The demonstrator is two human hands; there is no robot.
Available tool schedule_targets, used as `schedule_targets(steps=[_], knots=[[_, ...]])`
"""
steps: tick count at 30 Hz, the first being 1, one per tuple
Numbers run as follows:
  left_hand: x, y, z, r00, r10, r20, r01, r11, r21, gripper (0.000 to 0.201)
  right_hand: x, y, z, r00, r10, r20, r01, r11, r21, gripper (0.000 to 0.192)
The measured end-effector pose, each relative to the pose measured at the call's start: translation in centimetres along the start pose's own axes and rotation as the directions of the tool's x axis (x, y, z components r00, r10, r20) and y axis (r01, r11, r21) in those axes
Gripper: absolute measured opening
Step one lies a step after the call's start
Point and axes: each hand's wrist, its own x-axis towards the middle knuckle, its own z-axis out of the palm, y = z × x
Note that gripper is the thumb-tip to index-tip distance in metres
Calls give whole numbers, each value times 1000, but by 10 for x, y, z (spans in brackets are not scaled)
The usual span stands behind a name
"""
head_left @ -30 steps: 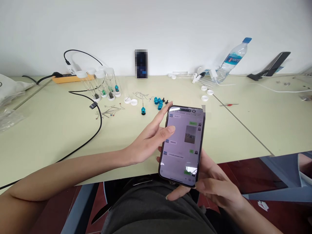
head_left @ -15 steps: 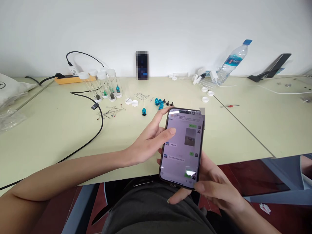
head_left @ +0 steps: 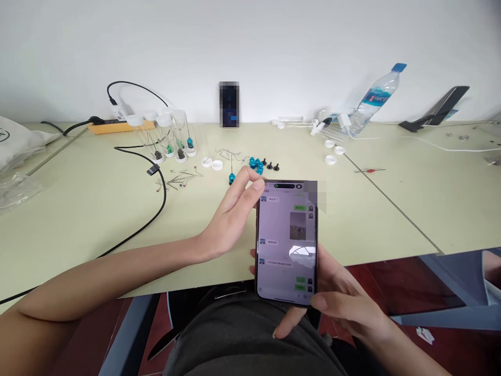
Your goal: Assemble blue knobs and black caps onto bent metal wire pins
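Note:
A black smartphone [head_left: 285, 243] with a lit chat screen is held upright over the table's front edge. My right hand [head_left: 332, 300] cradles it from below and behind, thumb at its lower right edge. My left hand [head_left: 230, 216] grips the phone's upper left corner with fingertips, its forearm lying across the table. Beyond the phone lie blue beads [head_left: 256, 164], a blue bead on a pin [head_left: 231, 179] and small black pieces [head_left: 273, 166].
The pale green table [head_left: 78, 219] holds capped glass tubes [head_left: 168, 136], loose pins [head_left: 178, 180], white caps [head_left: 212, 164], a black cable [head_left: 154, 206], an orange power strip [head_left: 113, 125], a standing phone [head_left: 229, 104], a water bottle [head_left: 371, 99] and a black stand [head_left: 438, 109].
The phone turned more upright and shifted slightly left. My left hand moved from touching the screen to gripping the phone's upper left corner.

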Motion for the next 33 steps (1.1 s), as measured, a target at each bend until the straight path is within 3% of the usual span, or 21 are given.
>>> schedule_targets(steps=[4, 10, 18, 33], knots=[[-2, 1, 1, 998, -25, 54, 26, 1000, -13, 22, 0, -1, 1, 1000, -10, -23, 11, 1000, 13, 86], [-2, -2, -1, 998, -25, 51, 28, 998, -58, 17, -2, -2, -1, 1000, 8, -26, -8, 999, -33, 83], [-3, -3, 0, 998, -47, 29, 49, 996, -71, 17, 0, 5, 2, 995, 71, -64, -85, 968, -237, 106], [-3, -2, 0, 998, -55, 24, 56, 997, -45, 16, -2, -3, 2, 997, 72, -7, -72, 980, -188, 97]])
